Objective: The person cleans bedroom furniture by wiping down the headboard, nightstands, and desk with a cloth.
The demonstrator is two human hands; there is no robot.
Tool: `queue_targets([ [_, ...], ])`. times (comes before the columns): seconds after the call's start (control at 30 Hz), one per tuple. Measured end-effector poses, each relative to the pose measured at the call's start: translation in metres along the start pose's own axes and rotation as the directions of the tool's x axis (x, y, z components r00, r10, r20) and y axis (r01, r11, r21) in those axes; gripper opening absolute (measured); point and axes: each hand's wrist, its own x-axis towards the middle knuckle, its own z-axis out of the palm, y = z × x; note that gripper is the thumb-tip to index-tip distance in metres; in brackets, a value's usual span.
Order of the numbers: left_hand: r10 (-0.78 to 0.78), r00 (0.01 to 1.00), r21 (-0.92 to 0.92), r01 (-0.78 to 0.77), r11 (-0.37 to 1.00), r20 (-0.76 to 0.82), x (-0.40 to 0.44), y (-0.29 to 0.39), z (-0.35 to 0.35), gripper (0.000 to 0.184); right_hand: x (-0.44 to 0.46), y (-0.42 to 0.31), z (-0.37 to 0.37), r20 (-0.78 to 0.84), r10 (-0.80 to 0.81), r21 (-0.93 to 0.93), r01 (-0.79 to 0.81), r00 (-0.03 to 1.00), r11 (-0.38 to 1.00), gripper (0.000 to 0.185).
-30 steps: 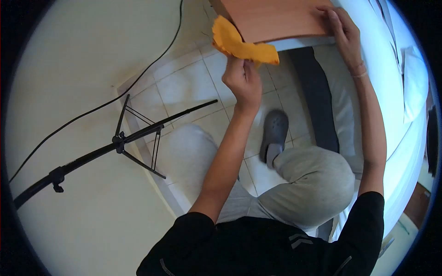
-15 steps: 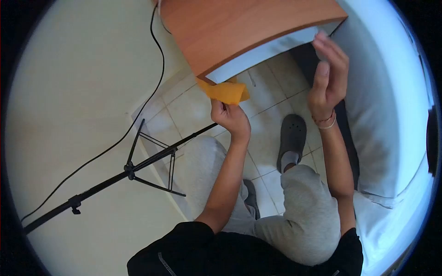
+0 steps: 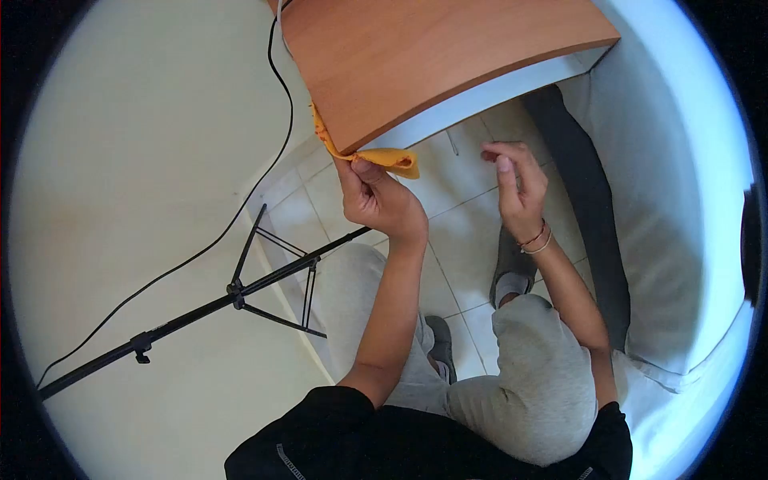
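At twelve o'clock, a yellow cloth [image 3: 396,162] is pinched in the fingers of the left hand [image 3: 386,206] and wrapped around the eight o'clock corner of the wooden table [image 3: 448,64]; how firmly it is pressed cannot quite be told. At two o'clock, the right hand [image 3: 522,192] is held above the tiled floor [image 3: 460,252], its fingers loosely curved, narrowly parted from the thumb.

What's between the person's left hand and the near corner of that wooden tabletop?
A yellow cloth, seen in the head view. The left hand grips it at the corner of the wooden tabletop, and part of it runs along the side edge.
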Motion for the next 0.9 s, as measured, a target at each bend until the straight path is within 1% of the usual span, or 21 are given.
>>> queue_targets([
  [0.07, 0.010, 1.000, 0.022, -0.010, 1.000, -0.008, 0.003, 0.003, 0.000, 0.048, 0.000, -0.006, 0.009, 0.045, -0.038, 0.046, 0.035, 0.998, 0.998, 0.020],
  [0.13, 0.088, 0.992, 0.036, -0.085, 0.996, -0.096, 0.012, 0.007, 0.012, 0.047, 0.002, -0.013, 0.018, 0.079, -0.076, 0.085, 0.069, 0.994, 0.994, 0.020],
  [0.23, 0.167, 0.977, 0.021, -0.166, 0.986, -0.130, 0.025, 0.021, 0.021, 0.046, 0.007, -0.024, 0.027, 0.109, -0.134, 0.130, 0.119, 0.985, 0.984, 0.021],
  [0.3, 0.120, 0.989, 0.002, -0.120, 0.993, -0.090, 0.023, 0.021, 0.015, 0.045, 0.011, -0.028, 0.031, 0.114, -0.160, 0.161, 0.141, 0.980, 0.977, 0.021],
  [0.37, -0.014, 1.000, -0.002, 0.014, 1.000, -0.017, 0.010, 0.016, 0.000, 0.045, 0.014, -0.032, 0.033, 0.115, -0.148, 0.179, 0.126, 0.982, 0.976, 0.021],
  [0.47, -0.043, 0.999, -0.068, 0.043, 0.997, 0.008, 0.006, 0.018, 0.002, 0.044, 0.016, -0.034, 0.038, 0.107, -0.140, 0.210, 0.115, 0.984, 0.971, 0.022],
  [0.57, -0.030, 0.998, 0.013, 0.030, 0.999, -0.054, 0.012, 0.025, 0.004, 0.044, 0.017, -0.036, 0.045, 0.082, -0.153, 0.257, 0.127, 0.985, 0.958, 0.023],
  [0.6, -0.022, 0.999, 0.010, 0.022, 1.000, -0.042, 0.013, 0.024, 0.003, 0.044, 0.018, -0.038, 0.046, 0.070, -0.161, 0.273, 0.136, 0.985, 0.952, 0.023],
  [0.67, -0.003, 1.000, -0.002, 0.003, 1.000, -0.020, 0.015, 0.021, 0.001, 0.044, 0.018, -0.043, 0.045, 0.105, -0.128, 0.279, 0.094, 0.986, 0.956, 0.023],
  [0.77, -0.079, 0.997, -0.013, 0.079, 0.997, 0.011, 0.000, 0.006, -0.007, 0.042, 0.022, -0.052, 0.050, 0.129, -0.090, 0.319, 0.044, 0.988, 0.947, 0.024],
  [0.8, -0.144, 0.989, -0.022, 0.145, 0.989, 0.024, -0.006, 0.004, -0.011, 0.041, 0.022, -0.055, 0.053, 0.132, -0.072, 0.337, 0.024, 0.989, 0.941, 0.025],
  [0.87, -0.275, 0.960, -0.039, 0.277, 0.960, 0.056, -0.018, 0.010, -0.021, 0.040, 0.025, -0.056, 0.055, 0.142, -0.143, 0.300, 0.095, 0.979, 0.949, 0.026],
  [0.9, -0.302, 0.951, 0.041, 0.300, 0.953, 0.071, -0.025, 0.007, -0.032, 0.038, 0.024, -0.055, 0.054, 0.187, -0.160, 0.302, 0.099, 0.969, 0.948, 0.026],
])
